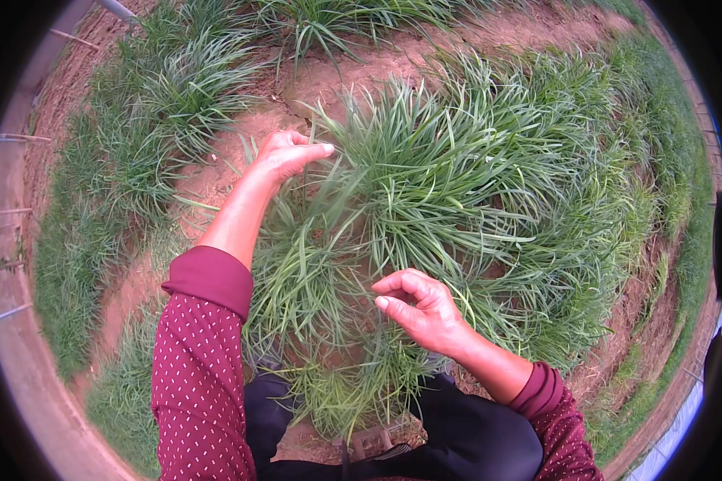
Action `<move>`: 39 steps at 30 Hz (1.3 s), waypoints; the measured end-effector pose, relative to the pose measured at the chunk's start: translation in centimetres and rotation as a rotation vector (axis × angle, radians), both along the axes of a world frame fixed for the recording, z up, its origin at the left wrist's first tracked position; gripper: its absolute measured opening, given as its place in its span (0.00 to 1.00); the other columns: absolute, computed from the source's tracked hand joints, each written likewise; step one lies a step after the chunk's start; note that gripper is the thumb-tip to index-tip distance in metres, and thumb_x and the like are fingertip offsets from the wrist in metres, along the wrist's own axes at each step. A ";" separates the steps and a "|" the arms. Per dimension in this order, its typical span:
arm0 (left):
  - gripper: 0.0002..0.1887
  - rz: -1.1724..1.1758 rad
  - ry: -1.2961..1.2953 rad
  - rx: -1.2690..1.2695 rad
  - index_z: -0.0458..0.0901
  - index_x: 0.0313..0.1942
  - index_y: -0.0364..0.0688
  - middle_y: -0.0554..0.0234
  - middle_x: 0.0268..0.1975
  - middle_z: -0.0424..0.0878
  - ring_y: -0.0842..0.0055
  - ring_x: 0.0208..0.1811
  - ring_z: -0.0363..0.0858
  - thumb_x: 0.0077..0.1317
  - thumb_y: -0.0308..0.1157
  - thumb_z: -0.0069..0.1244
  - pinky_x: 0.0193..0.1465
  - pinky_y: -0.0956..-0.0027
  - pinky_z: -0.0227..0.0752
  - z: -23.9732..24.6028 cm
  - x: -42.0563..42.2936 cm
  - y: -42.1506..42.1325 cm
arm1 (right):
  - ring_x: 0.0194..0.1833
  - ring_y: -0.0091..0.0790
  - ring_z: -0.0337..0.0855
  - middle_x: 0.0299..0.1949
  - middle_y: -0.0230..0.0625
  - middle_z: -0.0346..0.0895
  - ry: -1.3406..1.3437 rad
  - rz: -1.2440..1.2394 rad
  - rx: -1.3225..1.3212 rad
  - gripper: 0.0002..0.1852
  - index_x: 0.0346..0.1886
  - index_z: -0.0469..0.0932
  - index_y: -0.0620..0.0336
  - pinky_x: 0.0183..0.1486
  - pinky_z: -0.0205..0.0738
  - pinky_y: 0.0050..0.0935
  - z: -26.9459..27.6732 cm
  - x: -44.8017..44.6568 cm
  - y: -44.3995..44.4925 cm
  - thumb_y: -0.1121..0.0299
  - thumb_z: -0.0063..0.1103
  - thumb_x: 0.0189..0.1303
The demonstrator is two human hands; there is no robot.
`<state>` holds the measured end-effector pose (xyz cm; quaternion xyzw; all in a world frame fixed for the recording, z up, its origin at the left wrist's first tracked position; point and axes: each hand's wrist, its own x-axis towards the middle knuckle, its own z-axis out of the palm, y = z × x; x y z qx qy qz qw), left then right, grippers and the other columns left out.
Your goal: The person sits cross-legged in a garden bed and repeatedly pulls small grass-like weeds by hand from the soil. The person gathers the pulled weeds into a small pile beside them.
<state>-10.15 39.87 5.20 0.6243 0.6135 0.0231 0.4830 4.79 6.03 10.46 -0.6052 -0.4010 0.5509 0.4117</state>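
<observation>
My left hand (292,156) reaches over the edge of a clump of green, strap-leaved plants that look like Chinese chives (409,162). Its thumb points right and its other fingers are curled, partly hidden behind the palm. Blurred leaves (331,198) hang just below it; whether the fingers grip any is unclear. Lower and to the right, my right hand (421,309) hovers over the leaves with thumb and forefinger curved towards each other. A small gap shows between those two fingertips, and no object is visible in them. Between my arms stands a smaller leafy clump (304,273).
Paler leaves (343,391) spread between my dark-trousered knees (475,421). Bare reddish soil (216,156) separates the planted rows, with another row (120,156) on the left and more plants (349,18) ahead. Poles (75,39) line the far left border.
</observation>
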 end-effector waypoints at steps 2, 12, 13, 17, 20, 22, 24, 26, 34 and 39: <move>0.11 -0.052 -0.096 0.026 0.93 0.41 0.41 0.67 0.36 0.91 0.78 0.38 0.84 0.66 0.38 0.74 0.45 0.66 0.77 -0.8 0.1 0.1 | 0.48 0.30 0.90 0.50 0.36 0.88 0.033 -0.015 -0.024 0.11 0.55 0.89 0.60 0.54 0.87 0.32 -0.1 0.1 -0.2 0.69 0.74 0.75; 0.06 0.012 -0.404 0.092 0.90 0.34 0.44 0.74 0.33 0.88 0.83 0.35 0.79 0.66 0.33 0.71 0.40 0.69 0.71 -1.1 0.3 -0.2 | 0.49 0.29 0.90 0.50 0.36 0.87 0.049 0.023 -0.098 0.13 0.57 0.88 0.62 0.55 0.86 0.33 -0.4 -0.2 -0.8 0.65 0.72 0.77; 0.06 0.073 -0.423 0.050 0.89 0.33 0.45 0.75 0.33 0.87 0.84 0.35 0.78 0.66 0.32 0.70 0.38 0.70 0.69 -0.6 0.6 -0.4 | 0.49 0.29 0.90 0.50 0.36 0.87 0.047 0.022 -0.098 0.13 0.57 0.88 0.62 0.55 0.86 0.33 -0.4 -0.2 -0.8 0.65 0.73 0.77; 0.08 0.223 -0.720 0.050 0.90 0.38 0.47 0.77 0.34 0.87 0.89 0.32 0.78 0.70 0.36 0.72 0.37 0.74 0.71 1.6 0.2 -0.2 | 0.49 0.30 0.90 0.50 0.37 0.87 0.068 0.023 -0.118 0.13 0.57 0.88 0.62 0.55 0.86 0.33 -0.7 -0.6 -1.1 0.66 0.73 0.76; 0.11 0.194 -0.462 0.278 0.92 0.43 0.45 0.75 0.38 0.90 0.87 0.36 0.83 0.72 0.41 0.72 0.39 0.73 0.77 3.2 -2.3 2.6 | 0.49 0.30 0.90 0.50 0.38 0.87 0.064 0.042 -0.114 0.13 0.57 0.89 0.62 0.55 0.86 0.33 -0.9 -0.7 -1.2 0.66 0.73 0.76; 0.12 0.123 -0.126 0.436 0.93 0.46 0.44 0.69 0.42 0.94 0.82 0.40 0.88 0.71 0.40 0.71 0.46 0.70 0.81 3.8 -4.8 4.6 | 0.48 0.29 0.90 0.49 0.37 0.88 0.094 0.034 -0.102 0.13 0.57 0.89 0.62 0.55 0.86 0.33 -0.9 -0.8 -1.3 0.66 0.73 0.76; 0.13 0.031 0.277 0.658 0.94 0.48 0.41 0.64 0.43 0.96 0.78 0.44 0.91 0.70 0.39 0.70 0.52 0.67 0.83 3.3 -6.8 5.7 | 0.47 0.28 0.90 0.48 0.36 0.88 0.087 0.035 -0.108 0.13 0.56 0.89 0.62 0.54 0.86 0.32 -1.0 -0.7 -1.4 0.66 0.73 0.76; 0.12 -0.024 0.153 0.687 0.95 0.47 0.43 0.57 0.43 0.97 0.67 0.47 0.94 0.68 0.39 0.67 0.56 0.59 0.85 2.4 -7.8 6.1 | 0.46 0.27 0.89 0.48 0.36 0.88 0.069 0.039 -0.115 0.13 0.56 0.89 0.62 0.53 0.85 0.32 -1.1 -0.7 -1.5 0.66 0.73 0.76; 0.16 -0.373 0.176 0.314 0.94 0.54 0.42 0.60 0.48 0.96 0.73 0.50 0.91 0.68 0.34 0.65 0.57 0.63 0.84 0.3 -5.5 4.7 | 0.44 0.23 0.86 0.47 0.32 0.87 0.078 0.027 -0.151 0.13 0.56 0.89 0.63 0.50 0.84 0.30 -1.8 -0.9 -1.5 0.65 0.73 0.76; 0.20 -0.621 0.512 0.558 0.94 0.60 0.50 0.49 0.55 0.95 0.51 0.62 0.90 0.67 0.36 0.64 0.66 0.45 0.81 -1.1 -4.3 3.1 | 0.43 0.23 0.86 0.47 0.33 0.87 0.068 0.044 -0.165 0.13 0.56 0.89 0.63 0.50 0.84 0.30 -1.4 -0.8 -1.2 0.65 0.72 0.77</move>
